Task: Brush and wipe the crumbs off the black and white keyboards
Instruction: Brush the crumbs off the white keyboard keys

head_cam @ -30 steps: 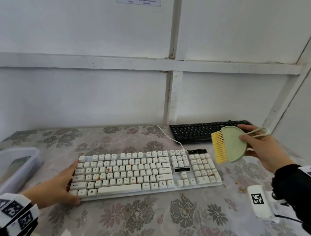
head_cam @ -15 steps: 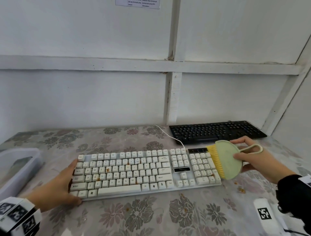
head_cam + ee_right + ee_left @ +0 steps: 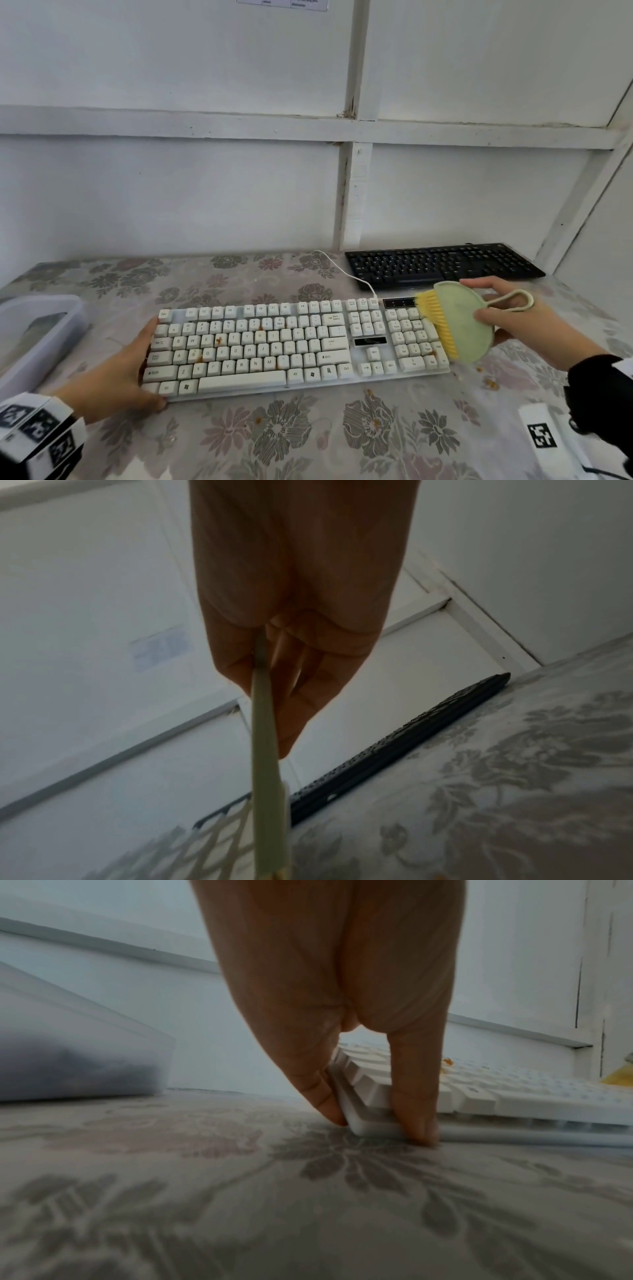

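Note:
A white keyboard (image 3: 274,346) with orange crumbs on some keys lies across the middle of the flowered table. My left hand (image 3: 130,373) holds its left end, thumb and fingers straddling the near-left corner (image 3: 363,1123). My right hand (image 3: 513,322) pinches a pale green flat brush (image 3: 462,325) with yellow bristles (image 3: 436,322), which touch the number pad at the keyboard's right end. In the right wrist view the brush (image 3: 267,750) shows edge-on between thumb and fingers. A black keyboard (image 3: 442,265) lies at the back right by the wall, also visible as the black keyboard (image 3: 404,748).
A translucent plastic bin (image 3: 37,335) stands at the left table edge. Loose crumbs (image 3: 489,382) lie on the cloth right of the white keyboard. A white cable (image 3: 346,270) runs from the white keyboard toward the wall. White walls close the back and right.
My right hand has brought the brush down and left, from above the black keyboard onto the white keyboard's number pad. The left hand has stayed on the keyboard's left end.

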Demonstrator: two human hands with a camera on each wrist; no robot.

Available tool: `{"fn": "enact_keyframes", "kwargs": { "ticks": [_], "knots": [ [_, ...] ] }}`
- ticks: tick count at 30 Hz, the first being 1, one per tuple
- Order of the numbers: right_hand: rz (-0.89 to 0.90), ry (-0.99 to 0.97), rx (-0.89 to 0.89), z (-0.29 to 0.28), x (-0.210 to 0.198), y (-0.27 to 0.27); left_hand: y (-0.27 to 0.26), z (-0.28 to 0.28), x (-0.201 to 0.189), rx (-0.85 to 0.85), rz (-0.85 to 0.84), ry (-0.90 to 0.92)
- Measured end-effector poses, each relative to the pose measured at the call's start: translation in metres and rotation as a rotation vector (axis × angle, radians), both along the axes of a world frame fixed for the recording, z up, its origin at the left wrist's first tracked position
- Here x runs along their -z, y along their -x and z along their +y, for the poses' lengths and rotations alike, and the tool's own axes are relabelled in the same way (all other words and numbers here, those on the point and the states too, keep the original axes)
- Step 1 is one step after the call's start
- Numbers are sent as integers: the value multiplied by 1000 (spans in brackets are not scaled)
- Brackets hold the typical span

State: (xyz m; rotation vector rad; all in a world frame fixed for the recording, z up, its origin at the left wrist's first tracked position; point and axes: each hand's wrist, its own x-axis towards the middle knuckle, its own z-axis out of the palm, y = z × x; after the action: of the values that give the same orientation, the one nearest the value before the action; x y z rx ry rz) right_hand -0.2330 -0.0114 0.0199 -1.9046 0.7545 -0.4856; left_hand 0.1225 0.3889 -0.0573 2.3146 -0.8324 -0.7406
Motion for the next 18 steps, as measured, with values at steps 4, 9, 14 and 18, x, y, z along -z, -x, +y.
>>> {"fn": "enact_keyframes", "kwargs": {
  "ticks": [4, 9, 14, 18],
  "knots": [
    [-45, 40, 38, -3, -12, 1, -4, 4, 3, 7, 15, 18],
    [-41, 28, 71, 5, -1, -1, -7, 7, 6, 26, 23, 43],
    [54, 23, 38, 8, -6, 11, -8, 7, 9, 16, 18, 40],
    [-75, 96, 98, 13, -20, -4, -9, 7, 9, 14, 16, 66]
  ]
}}
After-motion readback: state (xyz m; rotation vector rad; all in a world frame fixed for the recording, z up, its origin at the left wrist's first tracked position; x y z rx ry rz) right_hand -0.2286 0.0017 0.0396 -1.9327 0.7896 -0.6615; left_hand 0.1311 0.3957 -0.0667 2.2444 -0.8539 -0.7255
